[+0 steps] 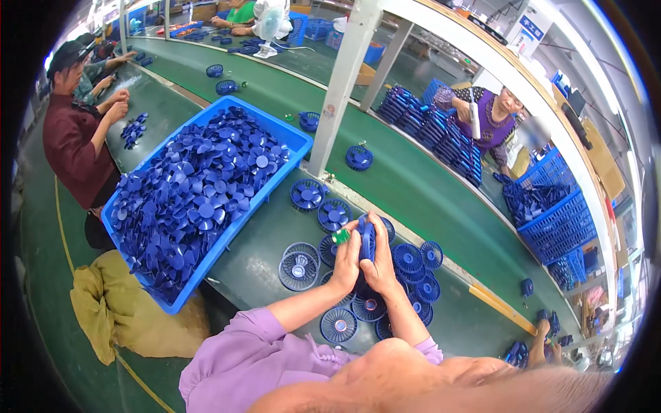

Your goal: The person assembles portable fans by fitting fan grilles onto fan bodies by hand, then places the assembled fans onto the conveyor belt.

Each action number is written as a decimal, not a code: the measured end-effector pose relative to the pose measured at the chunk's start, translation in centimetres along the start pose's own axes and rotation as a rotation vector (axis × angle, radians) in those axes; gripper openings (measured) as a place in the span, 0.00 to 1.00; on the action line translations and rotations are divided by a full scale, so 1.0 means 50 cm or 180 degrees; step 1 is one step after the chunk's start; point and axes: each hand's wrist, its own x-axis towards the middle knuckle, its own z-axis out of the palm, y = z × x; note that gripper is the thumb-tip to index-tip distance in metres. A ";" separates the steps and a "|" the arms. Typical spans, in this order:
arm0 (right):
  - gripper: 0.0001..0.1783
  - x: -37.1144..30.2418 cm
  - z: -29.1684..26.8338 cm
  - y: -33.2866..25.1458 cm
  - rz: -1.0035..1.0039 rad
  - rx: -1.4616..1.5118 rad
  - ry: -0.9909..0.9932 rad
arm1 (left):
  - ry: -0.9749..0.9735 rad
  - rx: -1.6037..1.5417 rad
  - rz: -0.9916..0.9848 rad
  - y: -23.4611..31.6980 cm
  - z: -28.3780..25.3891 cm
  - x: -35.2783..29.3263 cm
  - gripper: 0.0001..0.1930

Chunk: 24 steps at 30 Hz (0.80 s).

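Workshop layout: a green belt (427, 179) runs diagonally from upper left to lower right, behind a dark table (251, 267). At far left, a co-worker (76, 151) in dark red stands with both hands raised. Below, a yellow sack (141, 310) lies beside a blue tub (300, 141) filled with loose blades (200, 199). Right of the tub, round blue grilles (299, 270) lie on the table. Above them, the left hand (348, 260) grips one side of a blue part (367, 237), fingers closed on it; a small green piece (341, 236) shows at these fingers, and whether it is held cannot be told. The right hand (379, 267) closes on the part's opposite side. The part is edge-on, above the table. Further right, beyond the belt, another co-worker (492, 127) stands near a blue crate (561, 224).
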 end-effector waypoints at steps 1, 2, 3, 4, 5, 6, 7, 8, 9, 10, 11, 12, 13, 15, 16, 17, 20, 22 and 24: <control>0.54 -0.003 -0.003 -0.008 -0.0049 -0.0106 -0.0017 | -0.0165 -0.0091 -0.0153 0.019 -0.002 0.001 0.23; 0.55 -0.010 -0.006 -0.011 -0.0069 -0.0179 0.0012 | -0.0018 -0.0153 -0.0220 0.012 -0.001 0.000 0.23; 0.56 -0.015 -0.009 -0.012 -0.0100 -0.0257 0.0047 | -0.0037 -0.0147 -0.0249 0.004 0.000 -0.005 0.23; 0.57 -0.022 -0.008 -0.014 -0.0039 -0.0208 0.0095 | -0.0023 -0.0009 -0.0076 -0.003 0.000 -0.011 0.22; 0.57 -0.031 -0.004 -0.016 0.0041 -0.0100 0.0107 | -0.0015 0.0128 0.0094 -0.010 0.001 -0.019 0.22; 0.57 -0.041 -0.001 -0.013 0.0141 0.0005 0.0147 | -0.0318 0.0520 0.0344 0.021 0.009 -0.020 0.20; 0.56 -0.046 0.006 -0.025 0.0160 0.0139 0.0226 | -0.0255 0.0661 0.0495 0.024 0.010 -0.028 0.20; 0.54 -0.048 0.015 -0.038 0.0276 0.0484 0.0241 | -0.0199 0.0799 0.0643 0.025 0.011 -0.035 0.19; 0.52 -0.053 0.016 -0.042 0.0373 0.0625 0.0255 | -0.0259 0.1091 0.0928 0.038 0.017 -0.040 0.19; 0.49 -0.055 0.020 -0.049 0.0474 0.0780 0.0242 | -0.0224 0.1250 0.1027 0.035 0.011 -0.043 0.19; 0.40 -0.058 0.026 -0.044 0.0315 0.0903 0.0375 | -0.0237 0.1445 0.1214 0.028 0.006 -0.042 0.20; 0.37 -0.057 0.028 -0.047 0.0398 0.1055 0.0391 | -0.0250 0.1608 0.1366 0.027 0.004 -0.039 0.20; 0.33 -0.055 0.029 -0.051 0.0475 0.1214 0.0408 | -0.0254 0.1752 0.1519 0.026 0.001 -0.034 0.21; 0.30 -0.045 0.034 -0.048 0.0577 0.1362 0.0490 | -0.0318 0.1863 0.1526 0.027 -0.001 -0.022 0.21; 0.30 -0.040 0.034 -0.039 0.0591 0.1420 0.0513 | -0.0320 0.1846 0.1588 0.019 -0.004 -0.013 0.20; 0.29 -0.040 0.035 -0.021 0.0590 0.1521 0.0438 | -0.0347 0.1933 0.1586 0.014 -0.009 -0.005 0.20; 0.28 -0.006 0.002 0.012 0.0974 0.1355 0.0197 | -0.0643 0.2409 0.1225 0.009 -0.030 0.037 0.20; 0.28 0.014 -0.045 0.058 0.0993 0.0953 0.0295 | -0.0967 0.2963 0.1362 0.019 -0.036 0.079 0.20; 0.33 0.027 -0.103 0.127 0.0957 -0.0167 0.0616 | -0.1162 0.3482 0.1606 0.027 -0.054 0.109 0.19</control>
